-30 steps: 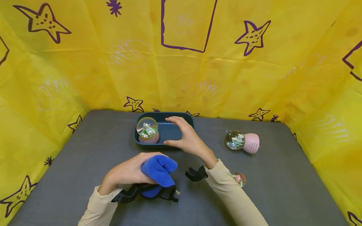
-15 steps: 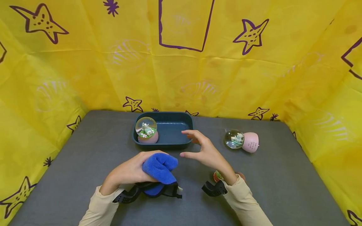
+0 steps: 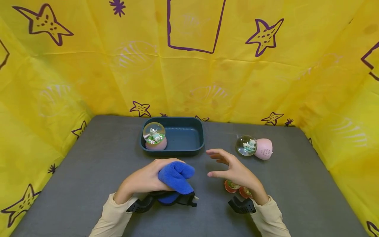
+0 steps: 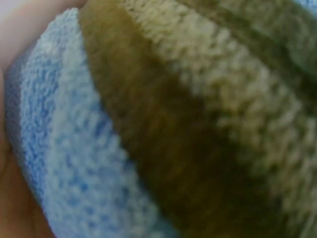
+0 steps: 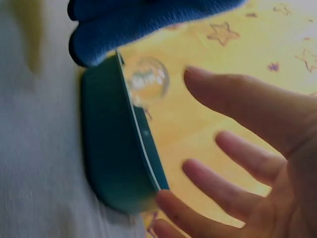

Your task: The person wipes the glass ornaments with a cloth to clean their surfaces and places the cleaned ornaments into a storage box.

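Observation:
My left hand [image 3: 145,177] grips a folded blue cloth [image 3: 176,176] in front of the tray; in the left wrist view the cloth [image 4: 89,158] fills much of the picture, blurred. My right hand [image 3: 237,168] hovers with fingers spread and thumb apart, holding nothing, right of the cloth. Under its wrist are two small reddish-rimmed pieces [image 3: 231,186], partly hidden, of a kind I cannot tell. A snow globe [image 3: 155,136] with a pink base stands upright in the left end of the dark teal tray [image 3: 185,136]. Another snow globe [image 3: 255,147] lies on its side at the right.
The grey table [image 3: 83,171] is enclosed by yellow cloth walls [image 3: 189,75] printed with starfish. The tray stands near the back wall. Black wrist mounts [image 3: 241,205] sit under both wrists.
My right hand has drawn back from over the tray, toward the right and nearer to me, uncovering the small reddish pieces. My left hand with the cloth has shifted slightly right.

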A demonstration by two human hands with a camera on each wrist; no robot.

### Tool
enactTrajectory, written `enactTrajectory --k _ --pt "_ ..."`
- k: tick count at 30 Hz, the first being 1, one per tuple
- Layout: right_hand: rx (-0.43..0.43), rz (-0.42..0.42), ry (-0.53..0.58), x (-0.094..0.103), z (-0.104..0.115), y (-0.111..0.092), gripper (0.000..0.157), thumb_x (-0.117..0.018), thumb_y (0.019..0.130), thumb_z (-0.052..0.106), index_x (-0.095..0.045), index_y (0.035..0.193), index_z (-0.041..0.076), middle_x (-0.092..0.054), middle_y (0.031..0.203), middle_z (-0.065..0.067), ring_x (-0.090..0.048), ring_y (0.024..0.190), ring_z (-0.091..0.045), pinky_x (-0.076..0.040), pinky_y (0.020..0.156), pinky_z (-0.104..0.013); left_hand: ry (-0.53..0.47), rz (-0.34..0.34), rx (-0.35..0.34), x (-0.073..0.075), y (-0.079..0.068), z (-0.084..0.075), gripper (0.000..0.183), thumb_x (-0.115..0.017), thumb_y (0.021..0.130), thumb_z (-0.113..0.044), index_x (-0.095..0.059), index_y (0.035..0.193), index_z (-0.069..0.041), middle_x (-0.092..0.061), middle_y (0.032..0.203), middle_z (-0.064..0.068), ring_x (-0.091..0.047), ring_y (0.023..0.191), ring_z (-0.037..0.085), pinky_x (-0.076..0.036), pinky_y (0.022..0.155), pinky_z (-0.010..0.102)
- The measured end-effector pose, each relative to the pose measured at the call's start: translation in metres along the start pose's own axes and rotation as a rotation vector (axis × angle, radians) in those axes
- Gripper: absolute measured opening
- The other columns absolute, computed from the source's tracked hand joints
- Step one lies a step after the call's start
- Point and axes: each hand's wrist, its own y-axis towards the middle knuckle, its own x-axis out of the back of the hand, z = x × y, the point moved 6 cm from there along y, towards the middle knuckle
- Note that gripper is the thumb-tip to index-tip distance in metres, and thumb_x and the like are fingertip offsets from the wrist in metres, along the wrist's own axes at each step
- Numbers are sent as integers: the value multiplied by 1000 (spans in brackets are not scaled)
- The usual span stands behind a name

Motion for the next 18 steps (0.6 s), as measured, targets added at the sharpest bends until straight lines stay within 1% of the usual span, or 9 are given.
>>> enactTrajectory --k 4,5,8,9,11,13,15,16,18 --pt "-49 72 -22 10 -10 -11 61 -82 81 26 -54 135 21 -56 141 -5 -50 133 -38 -38 111 -58 -15 5 10 -6 7 -1 52 -82 81 -28 -60 128 -31 -67 120 -16 -64 109 6 -50 99 28" --pt "-57 93 -29 12 -12 -13 60 -82 82 26 -54 135 20 -56 141 -8 -50 132 -39 -38 110 -59 -20 8 12 -7 9 -1 53 -82 80 -28 -60 128 -31 -67 120 -16 -64 109 6 -50 99 27" --pt "-81 152 -66 19 -19 -19 59 -81 83 25 -54 134 12 -56 139 -16 -51 130 -42 -40 107 -60 -7 15 -13 -13 13 -2 53 -81 81 -28 -60 130 -27 -67 122 -13 -63 110 6 -50 100 28" --pt "-99 175 -65 20 -22 -21 59 -81 83 24 -54 134 9 -56 139 -18 -51 128 -43 -45 102 -59 0 16 -18 -14 13 -1 53 -81 81 -28 -60 130 -26 -67 122 -13 -63 110 6 -49 100 28" --pt "-111 220 -73 22 -26 -24 60 -80 83 22 -53 132 2 -55 137 -23 -52 126 -45 -50 97 -57 1 16 -19 -18 14 2 54 -81 81 -28 -60 131 -26 -67 122 -12 -62 111 5 -49 101 27" --pt "-134 261 -69 23 -31 -26 61 -81 82 21 -53 131 -2 -56 134 -25 -54 122 -45 -53 93 -51 -1 7 -23 -20 15 4 55 -81 81 -28 -60 131 -25 -66 123 -12 -62 112 5 -49 101 28" --pt "-155 297 -67 22 -35 -27 63 -83 79 19 -53 129 -3 -57 132 -24 -56 118 -43 -54 90 -47 -3 -11 -31 -23 16 7 55 -81 81 -27 -60 132 -23 -67 124 -10 -62 113 7 -49 101 28" --pt "-160 307 -79 22 -36 -27 63 -85 77 18 -54 127 -4 -59 130 -23 -58 117 -41 -51 95 -44 -4 -19 -35 -24 16 8 56 -81 81 -27 -59 132 -22 -67 125 -8 -61 113 7 -48 102 28" --pt "-198 325 -88 20 -40 -28 64 -88 72 15 -56 124 -3 -61 126 -21 -60 110 -34 -52 93 -37 -5 -32 -42 -26 18 10 56 -81 82 -26 -58 133 -21 -66 127 -6 -61 116 9 -47 104 29"
